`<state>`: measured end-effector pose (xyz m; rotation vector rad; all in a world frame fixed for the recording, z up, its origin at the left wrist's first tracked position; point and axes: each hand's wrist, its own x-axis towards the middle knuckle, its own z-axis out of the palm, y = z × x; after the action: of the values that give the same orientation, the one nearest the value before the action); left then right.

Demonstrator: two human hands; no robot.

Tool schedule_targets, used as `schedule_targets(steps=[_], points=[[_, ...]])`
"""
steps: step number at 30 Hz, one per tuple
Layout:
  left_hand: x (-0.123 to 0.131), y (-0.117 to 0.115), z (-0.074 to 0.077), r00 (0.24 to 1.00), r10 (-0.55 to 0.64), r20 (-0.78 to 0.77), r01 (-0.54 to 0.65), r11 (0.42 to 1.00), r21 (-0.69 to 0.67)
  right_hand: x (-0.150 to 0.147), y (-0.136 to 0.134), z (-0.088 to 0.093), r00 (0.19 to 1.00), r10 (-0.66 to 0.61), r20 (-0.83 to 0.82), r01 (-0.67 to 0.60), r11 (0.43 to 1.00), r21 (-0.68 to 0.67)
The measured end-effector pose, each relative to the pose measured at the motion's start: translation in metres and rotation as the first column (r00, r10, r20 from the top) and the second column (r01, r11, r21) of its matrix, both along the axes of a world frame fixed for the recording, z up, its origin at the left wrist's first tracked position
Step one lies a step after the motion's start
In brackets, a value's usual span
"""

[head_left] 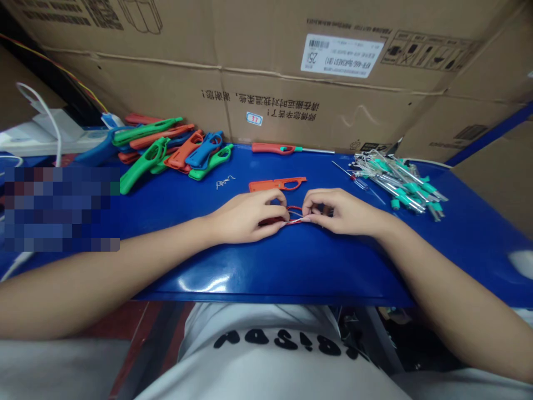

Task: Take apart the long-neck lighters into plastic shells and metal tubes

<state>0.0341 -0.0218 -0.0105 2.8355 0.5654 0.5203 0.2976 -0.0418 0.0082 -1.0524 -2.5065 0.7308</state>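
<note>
My left hand [254, 218] is closed around a red lighter handle shell [295, 208], held low over the blue table; its fingers cover much of it. At the shell's right end my right hand [347, 212] pinches with thumb and forefinger. A thin whitish wire [295, 220] runs between the two sets of fingertips, along the red loop. Just beyond my left hand lies an orange handle shell [275, 184]. Farther back rests a red lighter [270, 148] with a teal trigger and a long metal tube.
At the back left is a heap of green, orange and blue handle shells [195, 150]. Metal lighter tubes with teal parts [406, 186] pile up on the right, beside a screwdriver [353, 178]. Small wire bits [225, 181] lie mid-table. A cardboard box [266, 66] walls off the back.
</note>
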Motion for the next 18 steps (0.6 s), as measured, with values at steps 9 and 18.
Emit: schedule_targets(steps=[9, 18], points=[[-0.0003, 0.0010, -0.0017, 1.000, -0.015, 0.004, 0.015, 0.998, 0.065, -0.0007, -0.0025, 0.0033, 1.000, 0.007, -0.008, -0.007, 1.000, 0.025], [0.0002, -0.0004, -0.0041, 0.999, -0.036, 0.003, 0.036, 0.989, 0.145, -0.0048, -0.0017, 0.0000, 0.994, -0.104, -0.031, 0.103, 0.994, -0.044]])
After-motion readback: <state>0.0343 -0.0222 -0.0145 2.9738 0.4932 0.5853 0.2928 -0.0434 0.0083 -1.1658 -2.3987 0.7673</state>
